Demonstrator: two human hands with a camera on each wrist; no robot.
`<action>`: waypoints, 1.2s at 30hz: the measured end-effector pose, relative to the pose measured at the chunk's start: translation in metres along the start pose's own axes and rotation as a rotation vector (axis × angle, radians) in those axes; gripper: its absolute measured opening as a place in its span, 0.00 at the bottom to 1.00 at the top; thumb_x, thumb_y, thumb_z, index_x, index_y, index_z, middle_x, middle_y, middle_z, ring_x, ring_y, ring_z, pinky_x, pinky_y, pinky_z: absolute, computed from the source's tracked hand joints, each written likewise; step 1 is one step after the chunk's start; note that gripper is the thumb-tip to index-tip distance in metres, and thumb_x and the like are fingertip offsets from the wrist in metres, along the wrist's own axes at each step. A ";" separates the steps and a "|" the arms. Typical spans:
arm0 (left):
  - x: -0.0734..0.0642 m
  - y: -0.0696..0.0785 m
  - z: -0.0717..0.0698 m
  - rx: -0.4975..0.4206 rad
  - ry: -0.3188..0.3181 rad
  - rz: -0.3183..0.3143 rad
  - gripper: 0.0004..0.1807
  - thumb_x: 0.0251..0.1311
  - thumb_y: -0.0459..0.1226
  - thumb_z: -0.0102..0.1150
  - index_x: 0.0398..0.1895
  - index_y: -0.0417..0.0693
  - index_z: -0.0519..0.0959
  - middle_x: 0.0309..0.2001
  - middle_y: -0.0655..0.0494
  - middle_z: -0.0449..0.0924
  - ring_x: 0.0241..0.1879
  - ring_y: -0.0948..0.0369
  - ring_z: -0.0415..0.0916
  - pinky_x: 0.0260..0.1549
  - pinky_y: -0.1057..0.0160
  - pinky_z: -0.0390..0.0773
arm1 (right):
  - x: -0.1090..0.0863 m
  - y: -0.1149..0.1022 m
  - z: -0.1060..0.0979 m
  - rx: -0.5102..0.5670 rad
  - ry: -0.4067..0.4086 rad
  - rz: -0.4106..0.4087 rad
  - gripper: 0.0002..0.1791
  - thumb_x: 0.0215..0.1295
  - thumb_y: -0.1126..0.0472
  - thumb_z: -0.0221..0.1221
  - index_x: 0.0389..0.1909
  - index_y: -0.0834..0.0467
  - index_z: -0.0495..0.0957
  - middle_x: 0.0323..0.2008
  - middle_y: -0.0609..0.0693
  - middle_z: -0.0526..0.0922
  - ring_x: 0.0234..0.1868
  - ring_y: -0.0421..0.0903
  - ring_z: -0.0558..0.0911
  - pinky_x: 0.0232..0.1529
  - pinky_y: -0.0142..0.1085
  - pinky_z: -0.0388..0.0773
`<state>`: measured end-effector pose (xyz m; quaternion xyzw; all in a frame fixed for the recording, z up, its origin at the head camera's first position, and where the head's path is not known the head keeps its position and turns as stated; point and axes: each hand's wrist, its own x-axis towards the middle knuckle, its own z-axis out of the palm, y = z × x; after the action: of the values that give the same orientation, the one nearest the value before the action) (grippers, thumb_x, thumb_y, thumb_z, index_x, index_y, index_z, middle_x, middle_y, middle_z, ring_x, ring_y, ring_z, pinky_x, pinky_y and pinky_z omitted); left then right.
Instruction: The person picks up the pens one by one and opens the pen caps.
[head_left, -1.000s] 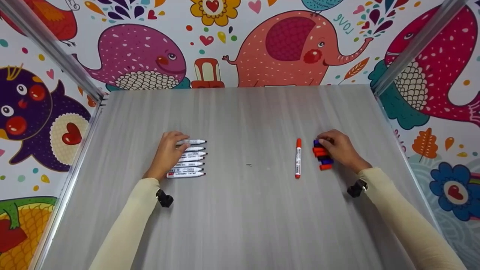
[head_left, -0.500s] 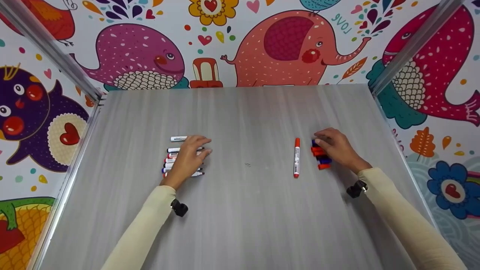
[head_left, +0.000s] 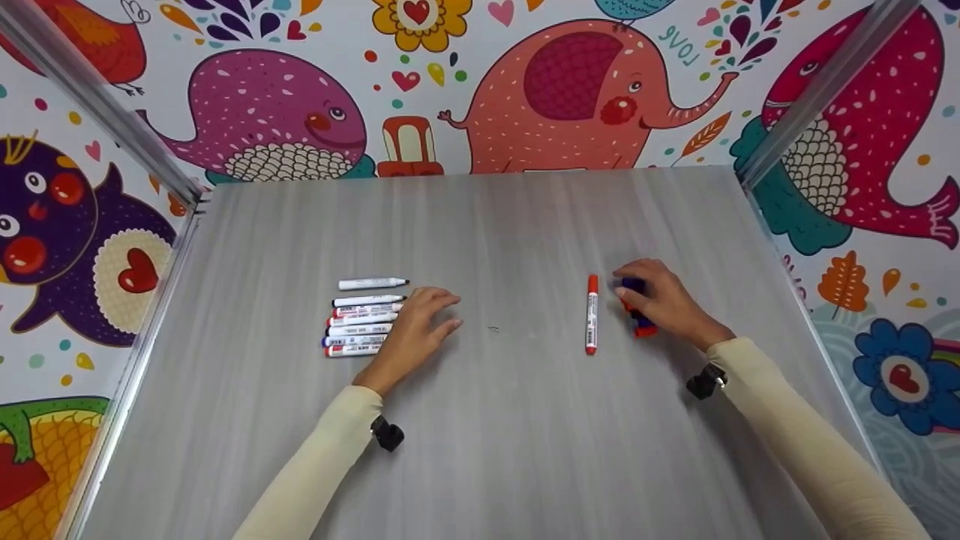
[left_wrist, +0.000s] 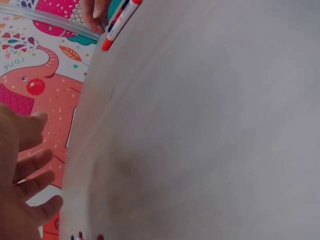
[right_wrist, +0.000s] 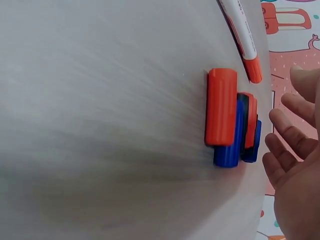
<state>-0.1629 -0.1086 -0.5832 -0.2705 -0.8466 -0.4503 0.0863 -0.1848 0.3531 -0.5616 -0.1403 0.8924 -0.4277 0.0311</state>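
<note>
In the head view, several uncapped white markers lie in a row on the left half of the table, their tips pointing right. The farthest marker sits slightly apart. My left hand hovers over the tip end of the row with its fingers spread, holding nothing, and covers some tips. On the right, my right hand is over a row of loose caps, its fingers loosely bent. In the right wrist view a red cap and a blue cap show apart from those fingers.
A capped red marker lies upright in the view, just left of the caps. The grey table has a small dark scribble near its middle. Patterned walls and metal posts border it.
My left hand has left the farthest marker and moved right and nearer, with the fingers spreading. My right hand has shifted slightly left over the caps.
</note>
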 end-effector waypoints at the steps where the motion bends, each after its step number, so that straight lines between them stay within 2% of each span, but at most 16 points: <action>1: 0.000 0.002 0.002 0.001 -0.004 -0.004 0.20 0.72 0.36 0.73 0.61 0.35 0.86 0.59 0.46 0.85 0.63 0.47 0.78 0.65 0.43 0.77 | 0.000 -0.001 0.001 0.000 -0.004 -0.005 0.19 0.76 0.64 0.69 0.63 0.65 0.85 0.62 0.62 0.81 0.66 0.61 0.74 0.71 0.64 0.69; 2: 0.000 0.004 0.003 0.002 -0.009 -0.010 0.20 0.72 0.36 0.73 0.62 0.35 0.86 0.60 0.46 0.85 0.64 0.47 0.78 0.66 0.43 0.77 | 0.001 -0.001 0.003 -0.004 -0.009 -0.012 0.19 0.76 0.64 0.69 0.64 0.65 0.85 0.63 0.61 0.81 0.66 0.60 0.74 0.71 0.63 0.69; 4: 0.002 0.025 -0.001 0.012 -0.027 -0.055 0.20 0.70 0.33 0.74 0.61 0.33 0.86 0.60 0.44 0.85 0.64 0.45 0.78 0.64 0.39 0.77 | 0.002 -0.003 0.006 -0.008 -0.021 -0.030 0.20 0.75 0.64 0.70 0.64 0.64 0.85 0.63 0.61 0.81 0.66 0.60 0.73 0.70 0.62 0.69; 7: 0.003 0.032 0.004 0.022 -0.054 -0.084 0.20 0.70 0.33 0.74 0.62 0.33 0.85 0.62 0.44 0.84 0.66 0.45 0.78 0.66 0.40 0.76 | 0.004 -0.005 0.010 -0.022 -0.034 -0.053 0.20 0.74 0.64 0.72 0.63 0.64 0.85 0.63 0.60 0.81 0.67 0.58 0.73 0.70 0.59 0.69; 10: 0.003 0.036 0.011 0.000 -0.072 -0.092 0.21 0.71 0.33 0.74 0.63 0.33 0.85 0.62 0.44 0.84 0.67 0.45 0.77 0.68 0.42 0.76 | 0.007 -0.006 0.013 -0.032 -0.038 -0.067 0.21 0.72 0.64 0.73 0.63 0.64 0.85 0.63 0.60 0.81 0.68 0.57 0.71 0.70 0.57 0.68; 20: 0.005 0.049 0.051 -0.061 -0.078 -0.010 0.20 0.70 0.32 0.74 0.61 0.32 0.85 0.59 0.43 0.85 0.63 0.46 0.79 0.65 0.45 0.78 | 0.016 0.002 0.016 -0.034 0.006 -0.141 0.22 0.68 0.67 0.75 0.60 0.67 0.86 0.61 0.64 0.83 0.67 0.62 0.72 0.70 0.55 0.65; 28: 0.008 0.061 0.082 -0.101 -0.107 -0.061 0.21 0.72 0.34 0.73 0.63 0.33 0.85 0.61 0.46 0.84 0.66 0.50 0.78 0.68 0.49 0.77 | 0.019 0.008 0.017 -0.027 -0.012 -0.112 0.23 0.67 0.68 0.75 0.61 0.66 0.86 0.62 0.63 0.82 0.69 0.62 0.70 0.72 0.58 0.64; 36: 0.015 0.071 0.102 -0.097 -0.132 -0.086 0.20 0.73 0.35 0.72 0.64 0.35 0.85 0.62 0.48 0.83 0.67 0.52 0.76 0.69 0.52 0.76 | 0.021 0.014 0.017 -0.037 -0.059 -0.079 0.28 0.65 0.68 0.77 0.66 0.64 0.84 0.65 0.63 0.79 0.71 0.61 0.66 0.72 0.58 0.63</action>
<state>-0.1273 0.0117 -0.5860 -0.2669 -0.8384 -0.4753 -0.0022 -0.2052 0.3428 -0.5817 -0.1883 0.8927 -0.4078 0.0379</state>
